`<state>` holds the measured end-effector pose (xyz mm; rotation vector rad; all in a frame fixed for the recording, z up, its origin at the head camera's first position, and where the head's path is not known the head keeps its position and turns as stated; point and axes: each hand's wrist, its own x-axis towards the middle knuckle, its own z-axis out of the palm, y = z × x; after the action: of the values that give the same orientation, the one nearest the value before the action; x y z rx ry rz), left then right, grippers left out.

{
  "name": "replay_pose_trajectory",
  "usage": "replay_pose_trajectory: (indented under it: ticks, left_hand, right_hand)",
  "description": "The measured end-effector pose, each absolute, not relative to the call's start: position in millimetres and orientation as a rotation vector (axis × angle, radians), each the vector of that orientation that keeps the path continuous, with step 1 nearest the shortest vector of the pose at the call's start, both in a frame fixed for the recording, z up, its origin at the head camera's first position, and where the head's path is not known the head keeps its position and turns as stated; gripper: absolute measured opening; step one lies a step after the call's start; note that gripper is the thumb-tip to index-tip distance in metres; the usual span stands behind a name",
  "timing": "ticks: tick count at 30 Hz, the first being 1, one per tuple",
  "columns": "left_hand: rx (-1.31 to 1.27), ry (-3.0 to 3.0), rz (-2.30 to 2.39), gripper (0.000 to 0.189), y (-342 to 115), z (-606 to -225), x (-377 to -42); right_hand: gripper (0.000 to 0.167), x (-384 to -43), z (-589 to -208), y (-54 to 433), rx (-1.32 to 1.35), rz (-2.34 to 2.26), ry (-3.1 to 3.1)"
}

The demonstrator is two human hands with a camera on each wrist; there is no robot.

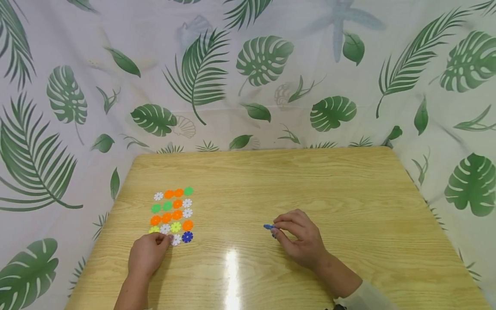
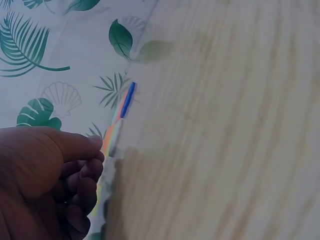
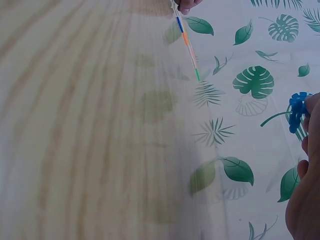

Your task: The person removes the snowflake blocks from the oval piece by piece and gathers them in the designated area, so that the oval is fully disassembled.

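Note:
Several flower-shaped plastic discs (image 1: 172, 213) in orange, green, white, yellow and blue lie in a flat grid on the left of the wooden table (image 1: 348, 193). My left hand (image 1: 164, 240) sits at the grid's near-left corner with its fingers curled. Thumb and fingertips (image 2: 95, 150) pinch the edge of a white disc (image 2: 107, 172) there. The left wrist view shows the discs (image 2: 122, 107) edge-on. At the table's middle my right hand (image 1: 276, 230) rests, pinching a small blue disc (image 1: 268, 226) between thumb and forefinger. The right wrist view shows the blue disc (image 3: 296, 111) at that hand's fingertips.
A leaf-printed cloth (image 1: 248, 77) hangs behind and around the table. The table's far edge (image 1: 263, 149) meets the cloth. A bright glare stripe (image 1: 232, 275) lies on the wood between my hands.

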<state>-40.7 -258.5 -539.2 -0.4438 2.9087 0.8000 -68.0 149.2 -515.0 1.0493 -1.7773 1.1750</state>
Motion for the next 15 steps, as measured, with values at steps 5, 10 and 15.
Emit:
replay_pose_trajectory:
  ticks: [5, 10, 15]
  left_hand:
    - [-0.429, 2.922, 0.866, 0.040, -256, -537, -41]
    - [-0.378, 2.926, 0.975, 0.035, -250, -534, -42]
    - [-0.307, 2.894, 1.147, 0.031, -239, -528, -43]
  right_hand:
    - [0.005, -70, -520, 150, 1.048, 1.172, -1.788]
    - [0.004, -72, -525, 151, 1.054, 1.175, -1.796]
    - [0.005, -72, -527, 150, 1.070, 1.186, -1.793]
